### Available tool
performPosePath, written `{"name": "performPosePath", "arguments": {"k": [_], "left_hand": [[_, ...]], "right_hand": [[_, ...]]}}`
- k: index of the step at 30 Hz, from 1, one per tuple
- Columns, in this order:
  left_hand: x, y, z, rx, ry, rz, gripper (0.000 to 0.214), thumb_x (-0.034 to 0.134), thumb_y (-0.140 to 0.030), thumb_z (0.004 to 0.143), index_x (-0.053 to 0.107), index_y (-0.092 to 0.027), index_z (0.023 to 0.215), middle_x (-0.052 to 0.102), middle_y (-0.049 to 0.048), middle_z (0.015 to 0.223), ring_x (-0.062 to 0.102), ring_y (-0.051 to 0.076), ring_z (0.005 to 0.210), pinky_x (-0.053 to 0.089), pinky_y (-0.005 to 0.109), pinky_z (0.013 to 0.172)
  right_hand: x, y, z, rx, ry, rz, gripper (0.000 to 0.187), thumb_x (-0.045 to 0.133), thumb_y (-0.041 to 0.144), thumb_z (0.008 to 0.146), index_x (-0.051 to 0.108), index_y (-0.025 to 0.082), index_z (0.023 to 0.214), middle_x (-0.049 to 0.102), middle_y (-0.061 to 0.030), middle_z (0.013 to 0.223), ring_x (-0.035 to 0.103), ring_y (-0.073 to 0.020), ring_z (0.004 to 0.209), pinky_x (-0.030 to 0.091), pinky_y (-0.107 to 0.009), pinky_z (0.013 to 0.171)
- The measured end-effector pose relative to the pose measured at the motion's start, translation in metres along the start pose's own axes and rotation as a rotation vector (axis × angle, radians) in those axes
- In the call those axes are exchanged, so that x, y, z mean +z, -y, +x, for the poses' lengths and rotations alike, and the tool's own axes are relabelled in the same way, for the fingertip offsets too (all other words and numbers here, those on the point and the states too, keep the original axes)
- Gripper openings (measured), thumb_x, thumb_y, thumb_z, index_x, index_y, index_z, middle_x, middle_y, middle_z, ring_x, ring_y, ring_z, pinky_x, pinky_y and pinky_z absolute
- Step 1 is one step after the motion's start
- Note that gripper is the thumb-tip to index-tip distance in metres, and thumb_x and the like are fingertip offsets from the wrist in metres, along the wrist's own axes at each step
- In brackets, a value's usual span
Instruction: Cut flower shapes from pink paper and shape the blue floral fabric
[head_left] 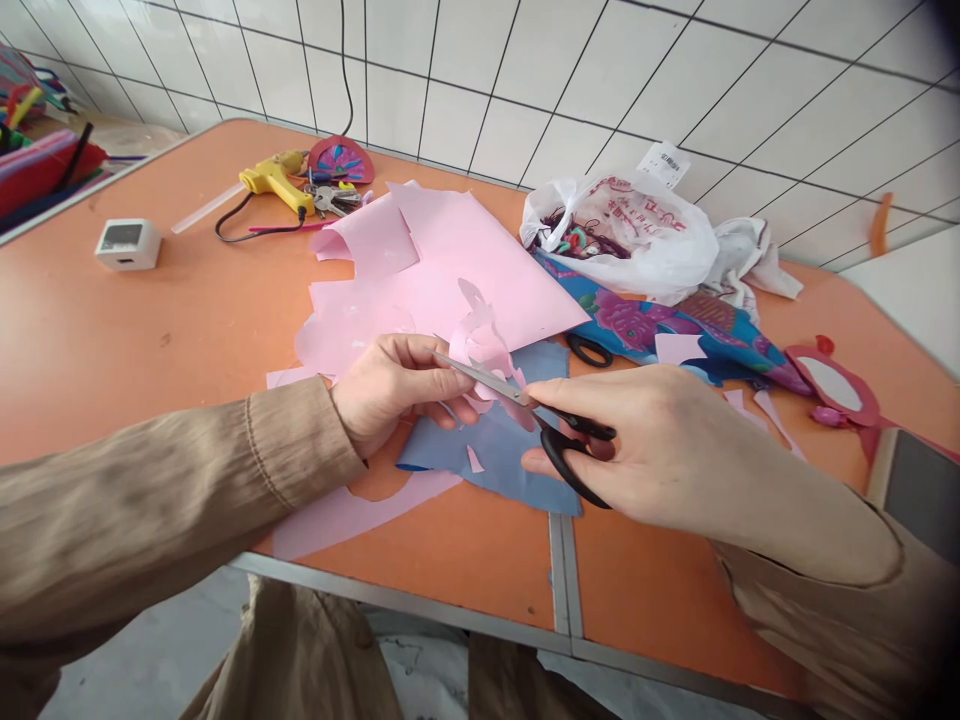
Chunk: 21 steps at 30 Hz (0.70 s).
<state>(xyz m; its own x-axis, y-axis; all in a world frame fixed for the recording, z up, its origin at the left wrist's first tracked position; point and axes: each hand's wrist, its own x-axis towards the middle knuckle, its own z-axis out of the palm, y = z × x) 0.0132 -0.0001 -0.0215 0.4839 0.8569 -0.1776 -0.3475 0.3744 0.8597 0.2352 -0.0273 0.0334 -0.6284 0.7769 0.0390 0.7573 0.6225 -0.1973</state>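
My right hand (645, 440) grips black-handled scissors (559, 455), fingers in the loops. Their blades point left and are parted, meeting a curled pink paper piece (487, 345). Thumb and fingertips of my left hand (405, 385) pinch that piece close to the blade tips; just where the edge is being cut is partly hidden. Beneath both hands lies a blue sheet (510, 480) with a small pink scrap (475, 459) on it. Larger pink sheets (465, 250) spread out behind my left hand, and a curved pink offcut (367, 515) rests near the table's front edge.
A yellow glue gun (274, 185), keys (335, 200) and a white cube (127, 245) are at the back left. Behind, to the right, sit a white plastic bag (637, 225) and blue floral cloth (630, 320). Another black handle loop (589, 350) shows beside the cloth.
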Motion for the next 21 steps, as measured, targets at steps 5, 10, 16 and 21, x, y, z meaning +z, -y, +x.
{"name": "performPosePath", "arguments": {"k": [5,10,16,21], "left_hand": [[0.0001,0.0006,-0.0001,-0.013,0.005,-0.031,0.013,0.087,-0.018,0.066,0.077,-0.012,0.069,0.073,0.0059,0.063,0.069,0.013,0.055,0.054,0.018,0.051],[0.0010,0.0020,-0.0005,-0.038,-0.011,-0.072,0.017,0.089,-0.021,0.064,0.076,-0.012,0.068,0.073,0.0059,0.062,0.069,0.012,0.054,0.055,0.017,0.051],[0.0011,0.0022,-0.0011,-0.045,-0.008,-0.087,0.020,0.091,-0.023,0.062,0.075,-0.011,0.068,0.073,0.0062,0.062,0.069,0.012,0.054,0.055,0.017,0.051],[0.0004,-0.0029,-0.0001,-0.016,-0.008,-0.021,0.022,0.091,-0.021,0.060,0.073,-0.011,0.068,0.073,0.0058,0.062,0.069,0.014,0.055,0.054,0.018,0.050]], "right_hand": [[-0.0003,0.0019,0.0014,0.015,0.018,0.010,0.012,0.061,0.025,0.084,0.059,0.022,0.072,0.051,0.0020,0.052,0.045,-0.0155,0.049,0.028,-0.030,0.052],[-0.0008,0.0041,0.0029,0.013,0.018,0.013,0.016,0.060,0.022,0.084,0.056,0.022,0.068,0.053,0.0015,0.055,0.046,-0.0154,0.051,0.028,-0.030,0.052],[0.0002,0.0023,0.0013,-0.011,0.000,0.010,0.016,0.061,0.025,0.086,0.057,0.022,0.071,0.054,0.0019,0.055,0.046,-0.0149,0.051,0.029,-0.028,0.052],[-0.0005,-0.0005,-0.0013,-0.015,-0.001,0.022,0.011,0.063,0.025,0.084,0.059,0.022,0.074,0.057,0.0015,0.057,0.047,-0.0148,0.052,0.030,-0.028,0.052]]}}
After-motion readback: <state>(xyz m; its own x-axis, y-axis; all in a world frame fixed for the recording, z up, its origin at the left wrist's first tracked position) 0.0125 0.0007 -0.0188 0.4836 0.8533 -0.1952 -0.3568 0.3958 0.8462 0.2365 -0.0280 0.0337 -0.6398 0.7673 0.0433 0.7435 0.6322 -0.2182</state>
